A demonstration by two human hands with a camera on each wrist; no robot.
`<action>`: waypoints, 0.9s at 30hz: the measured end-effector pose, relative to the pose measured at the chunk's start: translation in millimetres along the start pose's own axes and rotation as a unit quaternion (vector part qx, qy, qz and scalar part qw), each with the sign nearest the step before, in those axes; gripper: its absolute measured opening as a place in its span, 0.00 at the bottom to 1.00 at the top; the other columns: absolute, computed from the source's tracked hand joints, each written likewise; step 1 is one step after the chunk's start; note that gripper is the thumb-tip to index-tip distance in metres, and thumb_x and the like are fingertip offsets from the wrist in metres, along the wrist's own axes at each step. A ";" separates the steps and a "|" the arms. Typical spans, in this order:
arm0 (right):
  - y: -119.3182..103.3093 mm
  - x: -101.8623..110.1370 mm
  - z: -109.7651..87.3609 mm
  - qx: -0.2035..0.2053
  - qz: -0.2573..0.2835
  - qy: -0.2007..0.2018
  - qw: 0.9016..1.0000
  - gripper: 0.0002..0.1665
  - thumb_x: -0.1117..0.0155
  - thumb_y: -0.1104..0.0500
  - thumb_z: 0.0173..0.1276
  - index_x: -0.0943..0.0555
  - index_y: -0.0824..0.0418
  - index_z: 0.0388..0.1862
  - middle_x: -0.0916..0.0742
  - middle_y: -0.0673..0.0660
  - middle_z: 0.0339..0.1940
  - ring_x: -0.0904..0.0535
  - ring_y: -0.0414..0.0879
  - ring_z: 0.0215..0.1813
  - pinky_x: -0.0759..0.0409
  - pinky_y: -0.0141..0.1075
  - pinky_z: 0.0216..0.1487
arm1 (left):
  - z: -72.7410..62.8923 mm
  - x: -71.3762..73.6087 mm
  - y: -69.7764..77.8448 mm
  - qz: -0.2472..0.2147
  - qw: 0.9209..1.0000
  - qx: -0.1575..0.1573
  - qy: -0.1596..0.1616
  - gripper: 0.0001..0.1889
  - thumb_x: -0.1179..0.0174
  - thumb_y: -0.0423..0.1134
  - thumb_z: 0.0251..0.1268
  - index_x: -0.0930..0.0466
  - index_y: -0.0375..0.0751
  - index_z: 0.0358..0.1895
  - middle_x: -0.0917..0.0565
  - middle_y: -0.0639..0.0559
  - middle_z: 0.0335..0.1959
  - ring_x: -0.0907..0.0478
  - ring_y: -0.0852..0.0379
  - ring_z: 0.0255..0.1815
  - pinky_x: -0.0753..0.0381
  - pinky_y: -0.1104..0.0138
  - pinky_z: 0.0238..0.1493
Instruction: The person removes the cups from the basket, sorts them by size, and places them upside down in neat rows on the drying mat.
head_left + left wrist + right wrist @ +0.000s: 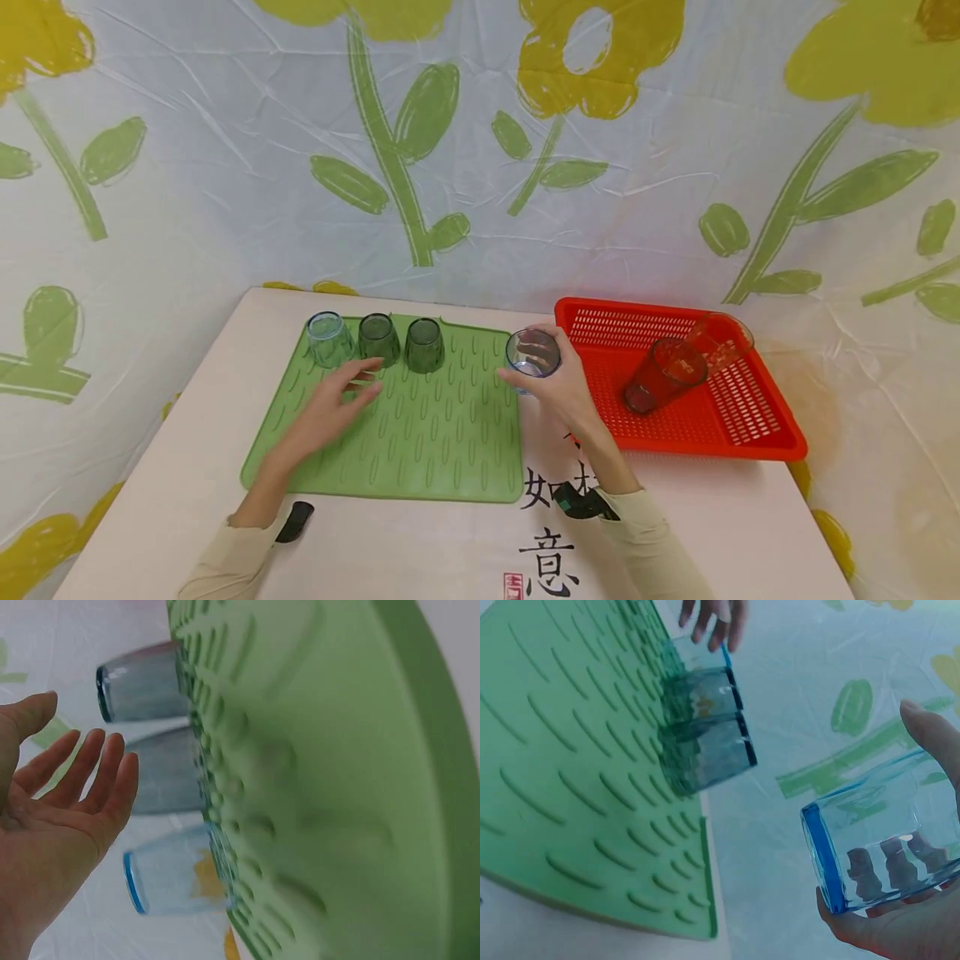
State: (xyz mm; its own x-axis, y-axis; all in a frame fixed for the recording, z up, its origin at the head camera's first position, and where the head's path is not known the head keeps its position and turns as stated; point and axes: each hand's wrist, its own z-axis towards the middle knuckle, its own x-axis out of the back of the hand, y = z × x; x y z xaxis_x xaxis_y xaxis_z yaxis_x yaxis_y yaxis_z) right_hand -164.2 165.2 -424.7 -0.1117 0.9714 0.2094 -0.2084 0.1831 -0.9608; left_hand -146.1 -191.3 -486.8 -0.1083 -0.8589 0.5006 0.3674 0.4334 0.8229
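My right hand (573, 387) grips a clear blue-tinted drinking glass (889, 836), fingers and thumb on opposite sides of it. In the head view this glass is over the right edge of a green ridged mat (450, 454). My left hand (324, 417) is over the mat's left half, fingers loosely bent and holding nothing. Just beyond its fingertips, a row of glasses stands along the mat's back edge: a clear one with a blue rim (330, 342) at the left, then a smoky grey glass (378, 340) and another grey glass (424, 346).
A red perforated basket (780, 429) stands to the right on the white table (405, 546). Inside it lean a tall dark-looking glass (667, 375) and a clear glass (723, 340). Behind the table hangs a flower-patterned cloth (247, 183). Black characters (553, 562) mark the table's front.
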 end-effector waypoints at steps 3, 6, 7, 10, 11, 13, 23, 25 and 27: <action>2.6 -9.5 -1.0 0.001 0.007 0.000 1.000 0.40 0.17 0.60 0.57 0.28 0.56 0.65 0.17 0.58 0.60 0.21 0.53 0.62 0.22 0.58 0.63 | 5.3 -8.9 7.4 -0.024 1.000 -0.001 -0.004 0.24 0.39 0.34 0.76 0.29 0.32 0.71 0.21 0.36 0.63 0.23 0.35 0.62 0.23 0.45 0.62; 6.4 -18.5 -1.0 0.006 0.020 -0.005 1.000 0.40 0.17 0.62 0.57 0.28 0.56 0.65 0.18 0.61 0.61 0.21 0.57 0.63 0.25 0.61 0.65 | 10.5 -17.9 15.2 -0.050 0.999 -0.006 -0.008 0.26 0.36 0.35 0.74 0.28 0.35 0.72 0.21 0.39 0.63 0.24 0.35 0.62 0.23 0.46 0.63; 7.4 -21.1 -1.1 0.006 0.019 -0.005 1.000 0.41 0.17 0.62 0.57 0.29 0.56 0.66 0.18 0.62 0.61 0.22 0.58 0.64 0.26 0.62 0.65 | 12.0 -21.1 18.1 -0.059 0.998 -0.008 -0.012 0.26 0.36 0.35 0.74 0.28 0.36 0.72 0.21 0.40 0.63 0.24 0.35 0.63 0.23 0.45 0.63; 11.0 -30.3 -1.7 0.004 0.030 -0.011 0.999 0.41 0.18 0.63 0.58 0.29 0.57 0.67 0.18 0.63 0.62 0.22 0.61 0.65 0.26 0.61 0.66 | 16.2 -30.5 24.9 -0.077 0.997 -0.013 -0.022 0.29 0.33 0.36 0.72 0.29 0.38 0.73 0.22 0.42 0.65 0.25 0.36 0.64 0.24 0.44 0.64; 11.9 -33.4 -1.9 0.004 0.032 -0.013 0.999 0.41 0.18 0.63 0.58 0.29 0.58 0.67 0.18 0.64 0.62 0.23 0.62 0.65 0.25 0.60 0.66 | 17.6 -33.5 26.8 -0.083 0.996 -0.016 -0.026 0.30 0.33 0.36 0.71 0.30 0.38 0.74 0.22 0.42 0.65 0.26 0.36 0.64 0.25 0.43 0.64; 13.5 -39.4 -2.9 0.003 0.028 -0.014 0.999 0.41 0.18 0.62 0.57 0.29 0.57 0.67 0.18 0.63 0.62 0.22 0.60 0.65 0.24 0.57 0.65 | 20.5 -39.5 30.3 -0.092 0.995 -0.017 -0.032 0.32 0.32 0.37 0.70 0.31 0.40 0.75 0.23 0.43 0.67 0.27 0.37 0.66 0.26 0.42 0.65; 17.1 -65.5 -9.0 -0.004 0.065 -0.034 0.997 0.42 0.17 0.58 0.57 0.28 0.54 0.69 0.20 0.61 0.64 0.25 0.58 0.67 0.22 0.51 0.63 | 31.5 -67.0 40.2 -0.124 0.990 -0.024 -0.067 0.43 0.25 0.38 0.62 0.37 0.41 0.78 0.27 0.43 0.70 0.30 0.44 0.72 0.29 0.47 0.70; 17.8 -69.7 -10.2 -0.010 0.075 -0.037 0.996 0.43 0.16 0.56 0.57 0.27 0.53 0.69 0.21 0.61 0.65 0.26 0.60 0.68 0.22 0.50 0.62 | 32.7 -72.1 40.7 -0.128 0.989 -0.016 -0.075 0.44 0.24 0.38 0.61 0.39 0.41 0.79 0.26 0.41 0.69 0.29 0.46 0.70 0.29 0.48 0.70; 18.5 -73.1 -11.2 -0.016 0.087 -0.038 0.995 0.43 0.17 0.55 0.57 0.28 0.53 0.69 0.21 0.61 0.66 0.27 0.61 0.69 0.22 0.50 0.63 | 33.1 -76.0 41.4 -0.132 0.988 -0.008 -0.082 0.45 0.23 0.39 0.60 0.39 0.41 0.78 0.25 0.40 0.68 0.28 0.46 0.69 0.28 0.47 0.68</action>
State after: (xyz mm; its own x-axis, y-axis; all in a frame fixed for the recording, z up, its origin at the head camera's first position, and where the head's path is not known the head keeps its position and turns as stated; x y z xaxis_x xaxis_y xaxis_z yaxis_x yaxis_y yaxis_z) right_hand -149.0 99.3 -459.8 -0.2164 0.9750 0.0508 -0.1492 0.0184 -0.9886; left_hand -153.2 -99.1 -481.9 -0.3501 -0.8853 0.3061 0.3211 0.1936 0.9271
